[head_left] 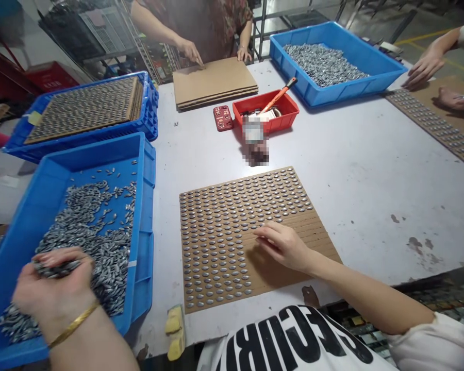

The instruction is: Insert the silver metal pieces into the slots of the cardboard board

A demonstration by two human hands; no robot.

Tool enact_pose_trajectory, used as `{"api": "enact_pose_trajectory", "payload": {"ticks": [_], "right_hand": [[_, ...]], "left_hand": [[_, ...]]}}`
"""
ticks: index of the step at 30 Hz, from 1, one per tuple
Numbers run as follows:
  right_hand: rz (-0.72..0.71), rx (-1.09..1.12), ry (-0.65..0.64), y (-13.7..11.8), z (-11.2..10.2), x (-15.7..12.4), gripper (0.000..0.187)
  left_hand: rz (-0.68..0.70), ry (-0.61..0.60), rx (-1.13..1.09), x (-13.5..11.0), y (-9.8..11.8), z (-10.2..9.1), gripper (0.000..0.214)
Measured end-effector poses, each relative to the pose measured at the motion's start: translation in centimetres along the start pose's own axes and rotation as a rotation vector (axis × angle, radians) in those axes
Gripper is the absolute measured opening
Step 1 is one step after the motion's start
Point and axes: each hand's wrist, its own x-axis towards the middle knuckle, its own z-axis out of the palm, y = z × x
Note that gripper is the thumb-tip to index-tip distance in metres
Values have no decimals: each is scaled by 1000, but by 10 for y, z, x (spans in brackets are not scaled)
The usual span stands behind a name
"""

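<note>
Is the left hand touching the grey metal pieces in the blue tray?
Touching. The head view shows the left hand curled around a clump of grey metal pieces, gripped in its fingers over the blue tray.

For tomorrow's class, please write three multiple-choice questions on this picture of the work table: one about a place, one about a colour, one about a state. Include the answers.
1. Where is the left hand?
A. In the blue crate
B. On the cardboard stack
C. On the yellow sponge

2. What colour is the tray holding the orange-handled tool?
A. Blue
B. Green
C. Red

3. How is the right hand posed over the brown studded board?
A. Clenched in a fist
B. Fingers extended
C. Gripping a tool

Answers:
1. A: it pinches grey metal pieces over the crate's pile.
2. C: the tray's walls are plainly red.
3. B: the fingers stretch across the board's rows.
</note>
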Motion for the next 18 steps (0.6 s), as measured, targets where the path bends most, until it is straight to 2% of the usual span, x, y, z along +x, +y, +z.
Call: {"api": "enact_pose_trajectory", "payload": {"ticks": [1,3,6,9,13,18], "right_hand": [[-36,14,-3,-7,3,3,25],[-126,31,9,-21,9,8,32],[-293,-13,80,-38,13,10,39],[-394,-131,144,-40,9,3,41],[-388,-251,166,-24,-5,-17,35],[-329,-291,126,-9,-19,-41,26]], "left_hand": [[5,-115,-309,-17,-13,17,19],[-220,-255,-544,-50,-44,49,9],[-516,-315,-622,-99,-98,91,10],[-742,-346,-582,-140,-145,121,14],[-977,-372,-431,-176,-185,142,16],[-1165,-280,-293,-196,-214,149,18]]}}
